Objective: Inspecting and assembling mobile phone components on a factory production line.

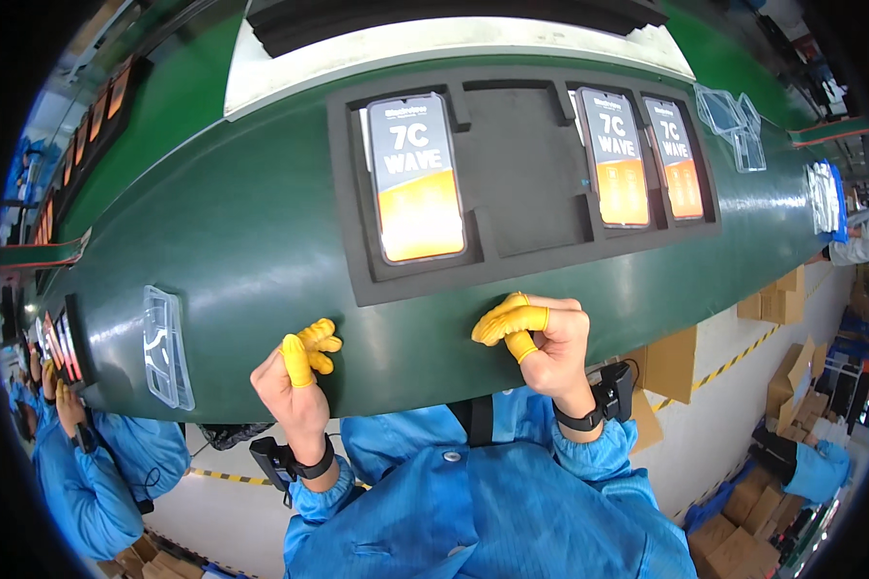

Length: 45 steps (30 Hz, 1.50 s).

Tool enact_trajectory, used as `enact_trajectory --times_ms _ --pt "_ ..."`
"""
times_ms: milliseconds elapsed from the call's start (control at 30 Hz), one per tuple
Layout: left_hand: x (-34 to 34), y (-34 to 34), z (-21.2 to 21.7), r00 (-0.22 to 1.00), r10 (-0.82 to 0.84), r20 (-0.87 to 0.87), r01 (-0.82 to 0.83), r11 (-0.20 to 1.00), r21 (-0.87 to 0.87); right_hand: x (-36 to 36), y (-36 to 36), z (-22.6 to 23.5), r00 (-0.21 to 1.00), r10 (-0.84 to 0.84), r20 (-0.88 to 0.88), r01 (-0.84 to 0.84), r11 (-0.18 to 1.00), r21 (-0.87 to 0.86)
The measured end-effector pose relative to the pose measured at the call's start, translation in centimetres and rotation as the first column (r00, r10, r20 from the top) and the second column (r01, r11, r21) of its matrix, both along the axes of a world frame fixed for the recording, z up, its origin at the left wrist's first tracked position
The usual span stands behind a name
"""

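Note:
A dark grey foam tray (521,169) lies on the green conveyor belt (251,241) right in front of me. It carries three phones with orange-and-grey screens: one (415,179) in the left slot, two (613,157) (673,157) in the right slots; the middle slot is bare. My right hand (536,338), with yellow finger cots, is curled at the tray's near edge and holds nothing. My left hand (299,372), also in yellow cots, rests loosely curled on the belt's near edge, left of the tray, holding nothing.
A clear plastic shell (167,347) lies on the belt at the left, and more clear shells (734,121) at the far right. Another tray with phones (60,345) sits further left by a co-worker in blue (97,473). Cardboard boxes (787,376) stand on the floor at the right.

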State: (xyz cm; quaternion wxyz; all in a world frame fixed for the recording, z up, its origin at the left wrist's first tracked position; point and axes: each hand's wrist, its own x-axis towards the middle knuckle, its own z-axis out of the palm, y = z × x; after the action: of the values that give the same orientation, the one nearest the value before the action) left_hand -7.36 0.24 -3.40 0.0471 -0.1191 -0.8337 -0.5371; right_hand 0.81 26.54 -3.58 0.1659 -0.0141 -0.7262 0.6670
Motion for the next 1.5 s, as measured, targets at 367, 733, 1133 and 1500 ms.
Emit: enact_trajectory --times_ms 367,733,1133,1500 --pt "-0.2 -1.4 -0.3 0.982 -0.183 -0.048 0.185 0.982 0.041 -0.1 -0.9 1.0 0.998 -0.055 0.01 0.053 0.989 0.14" --pt "0.3 0.1 0.9 0.93 -0.09 -0.356 0.025 0.983 -0.183 0.0 -2.0 4.0 0.998 0.054 -0.023 -0.049 0.985 0.167" --pt "0.4 -0.7 0.7 0.957 -0.069 -0.28 0.057 0.997 -0.053 -0.3 -2.5 3.9 0.997 0.069 0.041 -0.074 0.987 0.143" --pt "0.6 -1.3 -0.3 0.931 -0.193 -0.309 0.168 0.98 -0.107 -0.6 -2.5 4.0 0.997 0.072 0.016 -0.074 0.981 0.179"
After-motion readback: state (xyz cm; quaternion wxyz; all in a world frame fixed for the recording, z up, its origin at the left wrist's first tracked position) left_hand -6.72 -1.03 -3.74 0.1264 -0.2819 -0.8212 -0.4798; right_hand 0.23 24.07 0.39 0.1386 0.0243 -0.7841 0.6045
